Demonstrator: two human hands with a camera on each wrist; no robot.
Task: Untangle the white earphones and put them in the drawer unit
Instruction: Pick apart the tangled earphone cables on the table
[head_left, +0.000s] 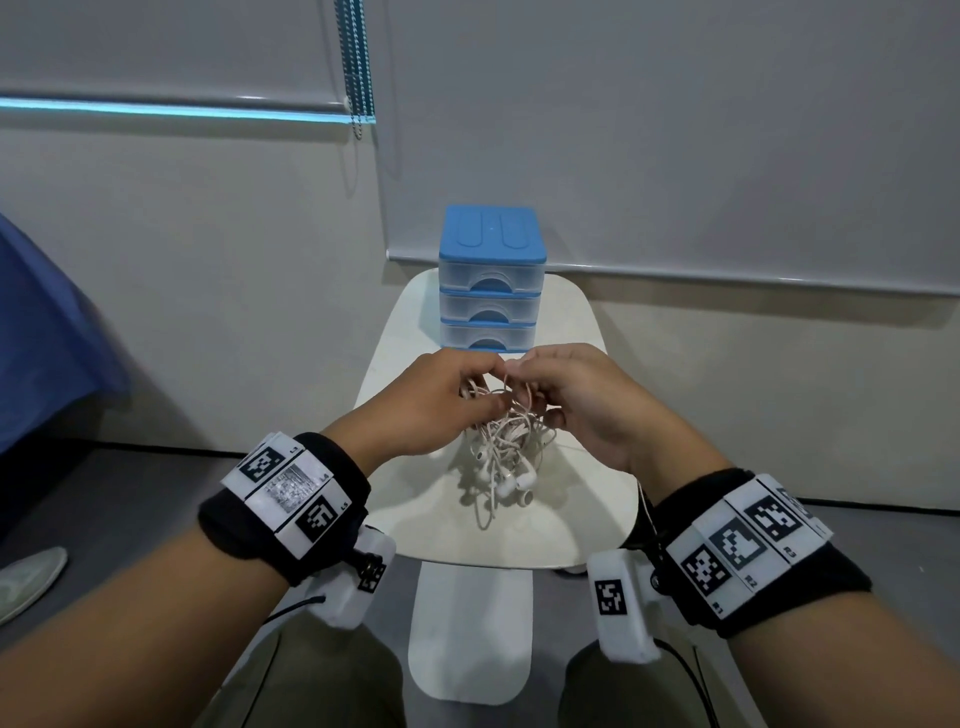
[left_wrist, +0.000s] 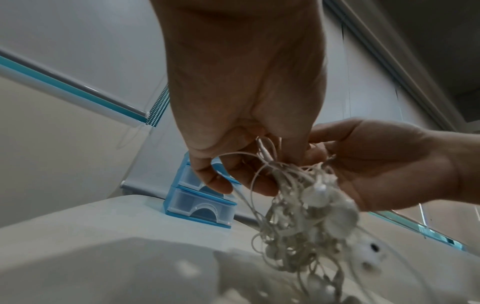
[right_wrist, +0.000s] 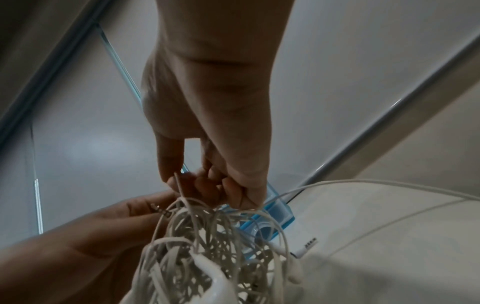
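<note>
Both forearms are reaching forward from the bottom of the head view, each wearing a black wristband (head_left: 291, 506) with white marker tiles. At their ends the left hand (head_left: 421, 405) and the right hand (head_left: 582, 400) are meeting fingertip to fingertip above a small white table (head_left: 587, 322). Between them they are holding up the white earphones (head_left: 506, 447), a thick knot of thin cable with several earbuds dangling from its lower end.

Seen from the left wrist, the left hand (left_wrist: 241, 98) is curling its thumb and fingers round the upper strands of the white earphones (left_wrist: 306, 216), while the right hand (left_wrist: 384, 162) is cupping the bundle from the side. Seen from the right wrist, the right hand (right_wrist: 207, 115) is pinching a few strands at the top of the white earphones (right_wrist: 207, 246) with bent fingertips, and the left hand (right_wrist: 98, 232) is coming in from below with its fingers against the same knot. One loose cable is trailing away to the right across the tabletop.

Behind the hands the drawer unit (head_left: 491, 280) is standing at the far end of the table, blue-topped, with three clear drawers all sitting closed. Beyond it a grey roller blind (head_left: 675, 130) is hanging against the wall, with a beaded cord (head_left: 356, 67) dangling to its left.
</note>
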